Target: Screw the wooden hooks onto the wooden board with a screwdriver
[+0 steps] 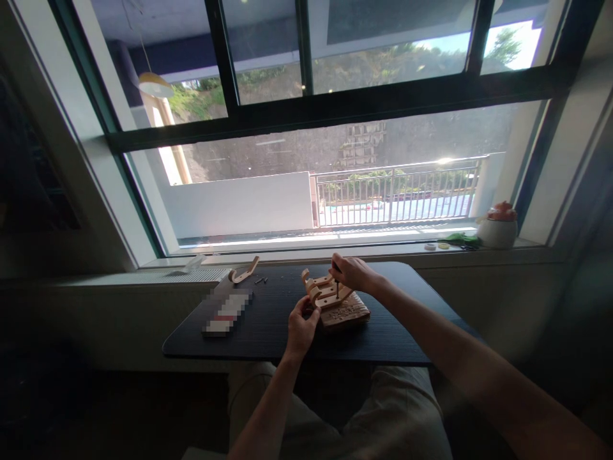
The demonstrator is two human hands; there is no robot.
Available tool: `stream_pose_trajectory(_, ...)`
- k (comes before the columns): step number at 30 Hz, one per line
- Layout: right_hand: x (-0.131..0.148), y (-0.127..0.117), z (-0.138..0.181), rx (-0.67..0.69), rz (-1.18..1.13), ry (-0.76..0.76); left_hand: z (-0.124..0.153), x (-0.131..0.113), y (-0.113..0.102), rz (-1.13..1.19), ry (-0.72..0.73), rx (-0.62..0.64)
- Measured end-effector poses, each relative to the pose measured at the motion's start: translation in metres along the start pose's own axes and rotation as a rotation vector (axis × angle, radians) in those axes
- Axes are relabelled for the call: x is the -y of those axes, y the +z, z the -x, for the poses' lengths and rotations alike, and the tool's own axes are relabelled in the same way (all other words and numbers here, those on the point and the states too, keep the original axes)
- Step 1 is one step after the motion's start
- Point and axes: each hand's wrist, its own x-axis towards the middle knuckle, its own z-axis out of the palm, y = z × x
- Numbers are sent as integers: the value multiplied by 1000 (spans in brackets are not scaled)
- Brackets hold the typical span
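Note:
A wooden assembly [335,301] with curved hook-shaped pieces lies on a dark tabletop [268,332]. My right hand [352,273] is closed round a thin dark tool, apparently a screwdriver [337,289], held upright with its tip on the wood. My left hand [301,324] grips the near left edge of the wooden assembly, fingers curled on it. A separate curved wooden hook [244,271] lies at the back left of the table, with small dark screws [261,280] beside it.
A flat box [227,313] lies on the left of the table. A wide window fills the wall behind, and its sill carries a white pot [497,230] and small items at the right. My knees are under the table's near edge.

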Motion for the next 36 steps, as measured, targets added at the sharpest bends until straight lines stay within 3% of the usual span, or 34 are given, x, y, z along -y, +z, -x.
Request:
stream_pose_trajectory(8, -7, -3, -12, 41, 29, 18, 0, 0, -2, -9, 32, 24)
stream_pose_trajectory(17, -14, -25, -20, 110, -35, -95, 1, -2, -3, -33, 31, 11)
stream_pose_trajectory(26, -17, -19, -22, 126, -85, -115, 1, -2, -3, -52, 36, 24)
stream_pose_trajectory(36, -16, -35, -24, 141, -78, -145, 1, -3, -2, -7, 29, 0)
